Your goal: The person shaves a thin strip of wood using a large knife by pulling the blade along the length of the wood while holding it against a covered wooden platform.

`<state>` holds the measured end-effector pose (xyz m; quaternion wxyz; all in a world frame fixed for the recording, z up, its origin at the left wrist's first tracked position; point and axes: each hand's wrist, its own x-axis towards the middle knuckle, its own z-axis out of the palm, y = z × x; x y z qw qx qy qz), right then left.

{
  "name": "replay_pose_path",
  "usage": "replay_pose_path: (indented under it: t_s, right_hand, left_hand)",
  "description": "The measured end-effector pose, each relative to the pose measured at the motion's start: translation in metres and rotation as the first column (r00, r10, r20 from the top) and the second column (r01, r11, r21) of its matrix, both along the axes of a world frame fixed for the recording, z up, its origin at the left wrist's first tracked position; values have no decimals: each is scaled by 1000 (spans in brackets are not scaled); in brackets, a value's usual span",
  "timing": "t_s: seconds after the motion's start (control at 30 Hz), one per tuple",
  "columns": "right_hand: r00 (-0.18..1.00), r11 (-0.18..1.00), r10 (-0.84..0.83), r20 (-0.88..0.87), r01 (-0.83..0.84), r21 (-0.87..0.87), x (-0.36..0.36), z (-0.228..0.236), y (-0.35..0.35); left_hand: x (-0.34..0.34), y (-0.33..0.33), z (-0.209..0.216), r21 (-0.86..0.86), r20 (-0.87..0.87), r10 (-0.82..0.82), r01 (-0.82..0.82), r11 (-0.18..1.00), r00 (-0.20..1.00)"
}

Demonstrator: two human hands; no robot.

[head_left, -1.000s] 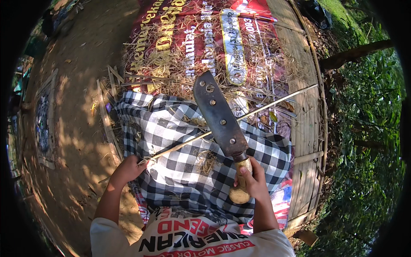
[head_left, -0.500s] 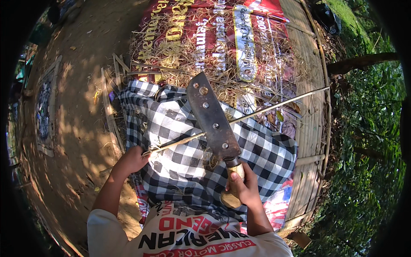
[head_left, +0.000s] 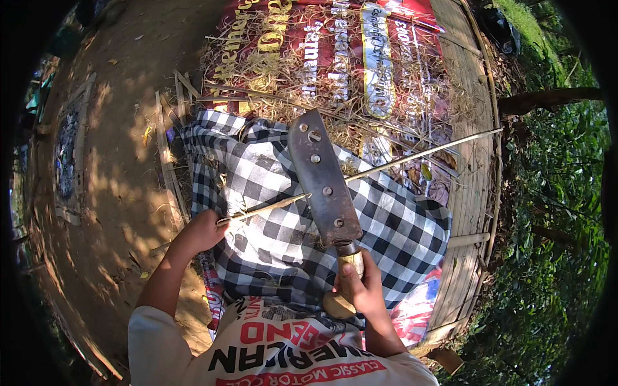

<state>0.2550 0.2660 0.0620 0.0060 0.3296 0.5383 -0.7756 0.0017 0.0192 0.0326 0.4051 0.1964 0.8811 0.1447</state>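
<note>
My right hand point(head_left: 362, 283) is closed round the wooden handle point(head_left: 340, 304) of a broad, dark-bladed knife point(head_left: 322, 177). Several round metal rivets or studs dot its blade, which points away from me. Under the blade runs a long thin strip of bamboo or wood point(head_left: 412, 156), slanting from lower left to upper right. The strip's near end sits in my closed left hand point(head_left: 207, 230). Part of the strip is hidden behind the blade, so the contact of the edge with it cannot be made out. A black-and-white checked cloth point(head_left: 257, 174) covers my lap beneath both.
Beyond the cloth, a red printed banner point(head_left: 290, 38) lies strewn with fibrous shavings point(head_left: 277, 74). Bamboo slats point(head_left: 473, 212) edge the platform on the right, with green plants point(head_left: 560, 180) past them. Loose sticks point(head_left: 166, 154) lie left, beside bare earth point(head_left: 122, 161).
The whole view has shifted slightly. The knife has turned a little more upright, its handle end moving left and slightly toward me. Both hands keep their hold.
</note>
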Motion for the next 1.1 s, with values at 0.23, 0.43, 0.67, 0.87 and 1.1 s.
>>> replay_pose_path:
  t_s: [0.23, 0.43, 0.67, 0.87, 1.1]
  right_hand:
    - [995, 982, -99, 5, 97, 160, 1, 12, 31]
    - [1000, 999, 16, -11, -16, -32, 3, 1, -12]
    - [996, 997, -80, -43, 79, -21, 6, 6, 11]
    - [996, 989, 85, 20, -81, -126, 11, 6, -12]
    - [999, 977, -38, 10, 39, -209, 15, 3, -8]
  left_hand:
    - [10, -12, -15, -1, -35, 22, -22, 1000, 999]
    - [4, -12, -24, 6, 28, -17, 17, 1000, 999]
    - [13, -11, -17, 57, -34, 19, -17, 998, 999]
    - [11, -18, -26, 20, -52, -20, 21, 1000, 998]
    - [17, -19, -25, 55, -167, 5, 4, 998, 986]
